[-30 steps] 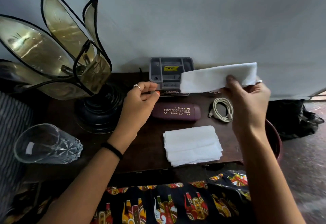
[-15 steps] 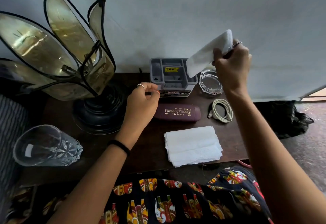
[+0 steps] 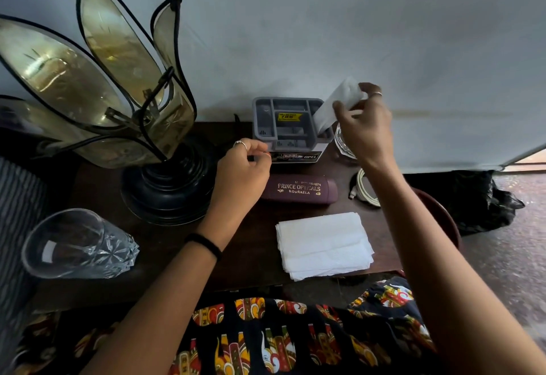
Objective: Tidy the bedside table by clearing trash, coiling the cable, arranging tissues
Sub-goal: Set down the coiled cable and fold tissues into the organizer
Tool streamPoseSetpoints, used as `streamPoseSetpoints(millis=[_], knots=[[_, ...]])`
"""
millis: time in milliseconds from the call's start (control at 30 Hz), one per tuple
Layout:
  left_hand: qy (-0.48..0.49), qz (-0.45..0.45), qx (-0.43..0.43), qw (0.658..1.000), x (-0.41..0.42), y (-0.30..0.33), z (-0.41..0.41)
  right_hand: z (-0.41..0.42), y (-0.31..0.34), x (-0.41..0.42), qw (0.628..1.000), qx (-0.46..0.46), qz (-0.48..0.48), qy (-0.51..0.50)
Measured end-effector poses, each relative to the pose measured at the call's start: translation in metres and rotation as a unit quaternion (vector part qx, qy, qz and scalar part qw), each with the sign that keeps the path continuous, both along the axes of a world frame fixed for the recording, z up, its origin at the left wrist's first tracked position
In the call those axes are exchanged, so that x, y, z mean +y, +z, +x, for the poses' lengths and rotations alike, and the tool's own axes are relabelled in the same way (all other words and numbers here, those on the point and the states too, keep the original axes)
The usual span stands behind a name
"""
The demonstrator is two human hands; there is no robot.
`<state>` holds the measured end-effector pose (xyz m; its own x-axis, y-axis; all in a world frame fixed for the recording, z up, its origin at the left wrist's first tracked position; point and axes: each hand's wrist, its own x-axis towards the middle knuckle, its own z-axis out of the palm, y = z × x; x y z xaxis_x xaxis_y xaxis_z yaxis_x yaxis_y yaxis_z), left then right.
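White folded tissue [image 3: 335,105] pinched in the right hand [image 3: 365,129], its lower end inside the grey organiser [image 3: 291,126]. Left hand [image 3: 242,173] hovers alongside, fingers curled together, empty.

You see white tissues [image 3: 323,244], a maroon spectacle case [image 3: 298,190] with gold lettering, a grey organiser [image 3: 291,126] with a yellow label.

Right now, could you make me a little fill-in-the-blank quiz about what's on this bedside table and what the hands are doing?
1. The right hand lowers a folded tissue into the grey ____.
2. The tissue stack lies nearer the person than the maroon ____ case.
3. The glass at the left lies on its ____.
4. The white cable is ____, beside the case.

Missing words: organizer; spectacle; side; coiled
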<state>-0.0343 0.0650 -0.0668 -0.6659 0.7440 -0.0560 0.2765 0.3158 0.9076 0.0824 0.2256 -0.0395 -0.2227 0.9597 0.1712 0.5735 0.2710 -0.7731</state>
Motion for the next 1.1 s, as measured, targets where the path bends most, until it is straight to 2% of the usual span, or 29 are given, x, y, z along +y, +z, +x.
streamPoseSetpoints(millis=[67, 133, 233, 300, 400, 467, 567, 800, 967, 1000, 1100], knots=[[-0.01, -0.022, 0.003, 1.0, -0.002, 0.0, 0.001, 0.021, 0.003, -0.016, 0.997, 0.046, -0.024, -0.05], [-0.032, -0.067, 0.005, 0.997, -0.006, -0.002, 0.003, 0.049, -0.003, -0.033, 0.992, 0.042, -0.087, -0.078], [-0.086, -0.175, 0.049, 0.979, -0.014, -0.007, 0.01, 0.086, -0.015, -0.063, 0.969, -0.108, -0.222, -0.029], [-0.126, -0.256, 0.085, 0.955, -0.02, -0.011, 0.016, 0.099, -0.019, -0.079, 0.94, -0.225, -0.258, -0.004], [-0.178, -0.337, 0.113, 0.917, -0.028, -0.016, 0.027, 0.103, -0.025, -0.09, 0.908, -0.297, -0.295, -0.007], [-0.191, -0.363, 0.101, 0.906, -0.029, -0.018, 0.034, 0.102, -0.03, -0.091, 0.891, -0.32, -0.324, 0.006], [-0.198, -0.373, 0.047, 0.905, -0.029, -0.018, 0.048, 0.101, -0.035, -0.091, 0.885, -0.338, -0.318, 0.023], [-0.128, -0.315, -0.097, 0.936, -0.035, -0.017, 0.07, 0.1, -0.051, -0.099, 0.905, -0.264, -0.334, -0.016], [-0.095, -0.283, -0.126, 0.946, -0.039, -0.023, 0.072, 0.098, -0.06, -0.102, 0.923, -0.107, -0.368, -0.028], [-0.092, -0.277, -0.123, 0.949, -0.041, -0.024, 0.072, 0.099, -0.061, -0.102, 0.929, -0.105, -0.355, -0.029], [-0.081, -0.257, -0.142, 0.952, -0.044, -0.028, 0.072, 0.102, -0.064, -0.103, 0.934, -0.197, -0.295, -0.034]])
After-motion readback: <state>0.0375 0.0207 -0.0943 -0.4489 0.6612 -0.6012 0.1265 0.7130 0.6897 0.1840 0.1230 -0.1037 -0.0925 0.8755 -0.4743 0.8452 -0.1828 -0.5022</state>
